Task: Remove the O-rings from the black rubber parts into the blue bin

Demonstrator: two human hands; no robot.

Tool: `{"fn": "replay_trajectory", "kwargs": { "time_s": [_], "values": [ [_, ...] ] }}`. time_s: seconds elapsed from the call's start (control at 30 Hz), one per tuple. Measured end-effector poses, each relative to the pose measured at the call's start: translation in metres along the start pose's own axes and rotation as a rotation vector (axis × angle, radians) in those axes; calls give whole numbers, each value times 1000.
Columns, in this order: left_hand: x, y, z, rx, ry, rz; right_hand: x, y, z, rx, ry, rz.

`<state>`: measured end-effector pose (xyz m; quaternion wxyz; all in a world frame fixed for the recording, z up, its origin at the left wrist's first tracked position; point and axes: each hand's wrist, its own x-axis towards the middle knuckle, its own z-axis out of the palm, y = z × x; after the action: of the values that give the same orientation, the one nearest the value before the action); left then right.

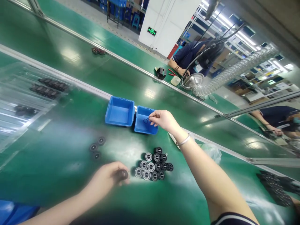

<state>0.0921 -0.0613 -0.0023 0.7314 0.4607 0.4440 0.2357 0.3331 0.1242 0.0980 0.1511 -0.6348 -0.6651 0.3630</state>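
My right hand (161, 120) is over the right blue bin (146, 130), its thumb and fingers pinched on a thin black rubber ring (145, 121). At lower left, my left hand (112, 175), somewhat blurred, is closed around a dark round cylindrical part (123, 175). Between the hands stands a cluster of small round parts on the green table: grey-rimmed ones (146, 174) on the left side and black ones (158, 166) on the right. Three more dark round parts (93, 147) sit apart, up and left of my left hand.
A second blue bin (120, 112) stands left of the first. Clear plastic trays (30, 97) with dark parts lie at far left. A plastic bag (211, 153) is behind my right forearm. Beyond a metal-framed partition, a co-worker (194, 56) sits near red-handled pliers (172, 72).
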Motion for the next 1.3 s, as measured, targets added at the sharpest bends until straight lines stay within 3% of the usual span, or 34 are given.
{"fn": "replay_trajectory", "kwargs": {
  "time_s": [0.67,1.1,1.3],
  "values": [
    [2,1,0,-138,-38,-20,25,2,-2,-105,-83,-14],
    [3,-5,0,-103,-50,26,22,3,9,-16,-211,0],
    [2,-9,-3,38,-37,35,23,6,4,-71,-154,-19]
  ]
}}
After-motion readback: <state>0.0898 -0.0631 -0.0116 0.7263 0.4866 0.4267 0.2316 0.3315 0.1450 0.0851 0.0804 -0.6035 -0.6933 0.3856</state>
